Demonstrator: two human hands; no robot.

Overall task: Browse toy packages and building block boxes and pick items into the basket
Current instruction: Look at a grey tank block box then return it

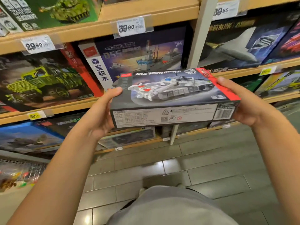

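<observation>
I hold a building block box (172, 95) in front of the shelves; its top shows a grey-white tank and a red strip at the right end. The box lies nearly flat, with its label side and barcode facing me. My left hand (100, 114) grips the box's left end, thumb on top. At the right end, my right hand (243, 104) grips it the same way. The basket (21, 172) shows at the lower left as a blurred wire rim with colourful items inside.
Wooden shelves (129, 21) carry several large block boxes: a green truck box (42, 82), a warship box (139, 57), a jet box (240, 44). Price tags hang on the shelf edges. A white upright post (199, 34) divides the shelving. Grey tiled floor lies below.
</observation>
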